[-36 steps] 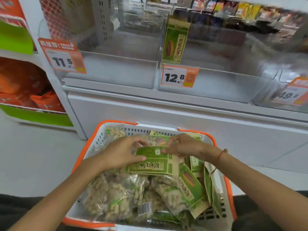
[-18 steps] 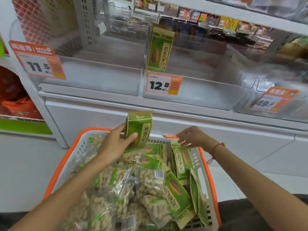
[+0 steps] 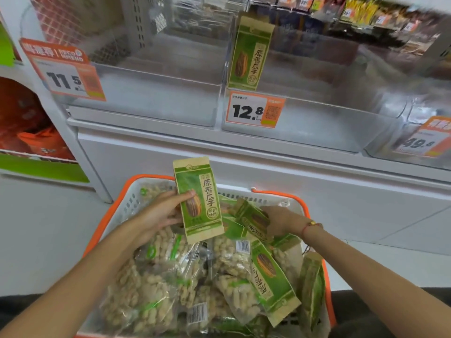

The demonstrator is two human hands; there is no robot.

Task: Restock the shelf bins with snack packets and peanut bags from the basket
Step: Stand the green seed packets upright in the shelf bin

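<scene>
Holding one green packet [image 3: 198, 200] upright over the basket [image 3: 117, 211], the left hand [image 3: 162, 213] has its thumb on the front and its fingers curled behind. The right hand [image 3: 280, 222] is down in the basket with its fingers curled on a second packet [image 3: 252, 220] that lies tilted on the pile. More green packets and clear peanut bags [image 3: 151, 284] fill the basket, so most of the job is not yet done. Up on the shelf, the middle bin [image 3: 305, 128] with the 12.8 tag [image 3: 255, 111] has just one packet [image 3: 250, 52] standing at its left side. It looks the same as the one in the left hand, so I think that bin is where these go. The left bin [image 3: 151, 111] with the 11.5 tag [image 3: 64, 69] looks bare, and it may be for the peanut bags. The step now looks like picking packets out. Next, the hands need to lift them up and over the front wall of the middle bin and stand them next to the one there, with the front facing out so they do not flop over
</scene>
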